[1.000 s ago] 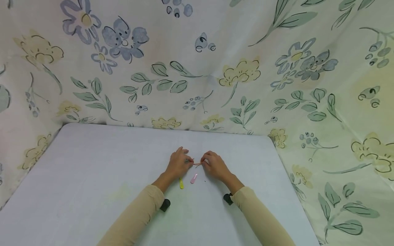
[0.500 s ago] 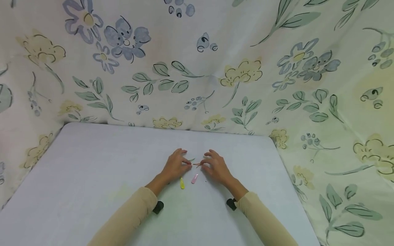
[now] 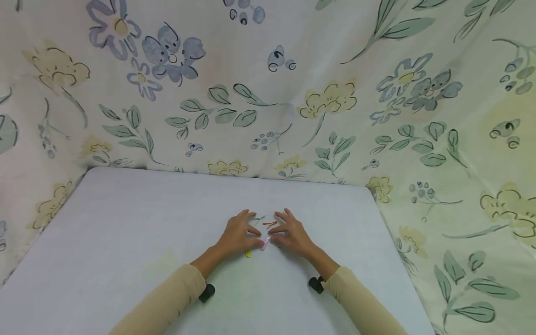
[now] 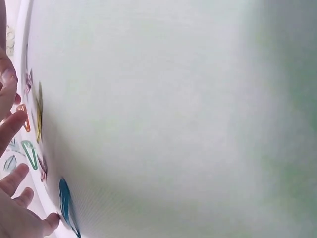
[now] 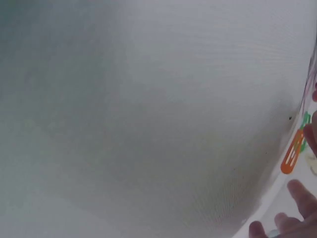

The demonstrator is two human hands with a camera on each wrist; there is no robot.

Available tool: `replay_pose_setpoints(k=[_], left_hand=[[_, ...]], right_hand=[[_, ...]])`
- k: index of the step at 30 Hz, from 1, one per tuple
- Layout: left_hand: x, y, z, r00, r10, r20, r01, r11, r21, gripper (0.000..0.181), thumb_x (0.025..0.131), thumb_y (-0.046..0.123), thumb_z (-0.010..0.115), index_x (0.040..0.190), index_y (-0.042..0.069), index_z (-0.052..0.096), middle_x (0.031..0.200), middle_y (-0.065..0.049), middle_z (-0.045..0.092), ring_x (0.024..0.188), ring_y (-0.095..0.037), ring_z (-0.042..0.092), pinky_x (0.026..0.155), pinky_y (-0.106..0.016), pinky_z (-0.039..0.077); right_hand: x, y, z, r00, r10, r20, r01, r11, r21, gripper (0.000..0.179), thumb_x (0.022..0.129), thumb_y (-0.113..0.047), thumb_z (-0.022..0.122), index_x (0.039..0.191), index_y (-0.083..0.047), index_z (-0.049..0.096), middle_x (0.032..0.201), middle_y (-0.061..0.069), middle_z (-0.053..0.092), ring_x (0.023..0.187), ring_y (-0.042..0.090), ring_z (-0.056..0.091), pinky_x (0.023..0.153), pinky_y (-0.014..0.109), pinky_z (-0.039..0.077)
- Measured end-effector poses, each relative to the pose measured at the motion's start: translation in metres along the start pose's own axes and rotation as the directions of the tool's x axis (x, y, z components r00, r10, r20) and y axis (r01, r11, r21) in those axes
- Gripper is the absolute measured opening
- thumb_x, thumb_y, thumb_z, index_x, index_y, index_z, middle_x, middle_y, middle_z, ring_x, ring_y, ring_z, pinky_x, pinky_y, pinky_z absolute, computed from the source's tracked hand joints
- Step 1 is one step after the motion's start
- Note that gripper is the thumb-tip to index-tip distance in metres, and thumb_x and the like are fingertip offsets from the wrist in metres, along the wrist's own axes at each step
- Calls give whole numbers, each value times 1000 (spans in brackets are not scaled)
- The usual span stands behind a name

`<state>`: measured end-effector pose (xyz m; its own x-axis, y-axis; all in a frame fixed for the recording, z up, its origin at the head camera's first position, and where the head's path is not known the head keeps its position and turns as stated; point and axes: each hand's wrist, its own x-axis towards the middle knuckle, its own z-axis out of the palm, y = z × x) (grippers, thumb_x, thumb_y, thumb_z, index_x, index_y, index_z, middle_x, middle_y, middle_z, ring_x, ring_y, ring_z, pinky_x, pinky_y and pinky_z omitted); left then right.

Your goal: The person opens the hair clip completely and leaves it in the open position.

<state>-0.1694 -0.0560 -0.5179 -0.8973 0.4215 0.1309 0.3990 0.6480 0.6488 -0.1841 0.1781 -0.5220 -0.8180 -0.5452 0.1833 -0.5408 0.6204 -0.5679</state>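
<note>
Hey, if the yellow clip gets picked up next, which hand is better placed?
Probably the left hand: in the head view it reaches over the yellow clip, hiding part of it. The right hand sits farther off, with the pink clip between them.

No text, label, brand, number or sign can be read in any of the views.
</note>
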Motion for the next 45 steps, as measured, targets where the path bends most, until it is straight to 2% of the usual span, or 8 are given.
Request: replay_pose_setpoints(k=[4,13,18,25,33,39,45], left_hand=[[-3,2,2,1000,-4,24,2,999,49,32,74,42,86,93,17,82,147,-16,49,145,-38,28,109,-69,23],[-6,6,1,999,-25,36,22,996,90,30,76,37,87,96,16,82,149,-13,48,146,-36,27,110,-68,21],[-7,6,1,1000,-13,29,9,994,107,27,77,35,86,96,17,82,147,-14,49,146,-36,28,109,-68,23],[-8,5,3,1000,24,16,-26,996,86,16,81,29,83,92,18,82,147,-14,50,145,-38,29,108,-70,23],[-8,5,5,998,63,5,-63,993,96,8,84,25,81,87,18,82,144,-15,52,145,-39,29,107,-70,25],[-7,7,6,998,62,-6,-62,996,66,9,86,22,79,85,13,81,143,-16,53,144,-40,29,107,-69,26],[-3,7,6,999,38,-8,-38,999,23,6,89,16,75,86,12,79,140,-16,55,145,-39,28,107,-68,27]], right_hand=[[1,-1,3,1000,-2,-12,2,1000,-11,15,84,-14,79,99,-10,80,142,23,52,141,54,26,102,76,27],[3,-7,8,998,-27,-65,20,995,-99,7,79,-13,84,85,-12,82,132,18,62,140,49,34,102,73,32],[1,-10,9,996,-30,-81,23,996,-84,4,79,-9,83,80,-10,80,119,14,65,136,46,40,102,71,33],[-1,-11,6,995,-61,-75,55,995,-81,5,79,-6,82,79,-9,78,114,15,64,133,46,43,104,68,33],[-2,-11,4,999,-12,-41,10,999,-34,4,84,-9,80,82,-7,77,115,12,65,133,42,45,107,64,33],[0,-10,3,999,10,-32,-9,1000,16,5,85,-7,78,81,-8,76,114,12,63,130,41,47,109,58,35],[1,-9,4,999,29,-36,-29,1000,1,7,85,-5,77,82,-10,73,111,9,63,124,35,51,107,55,38]])
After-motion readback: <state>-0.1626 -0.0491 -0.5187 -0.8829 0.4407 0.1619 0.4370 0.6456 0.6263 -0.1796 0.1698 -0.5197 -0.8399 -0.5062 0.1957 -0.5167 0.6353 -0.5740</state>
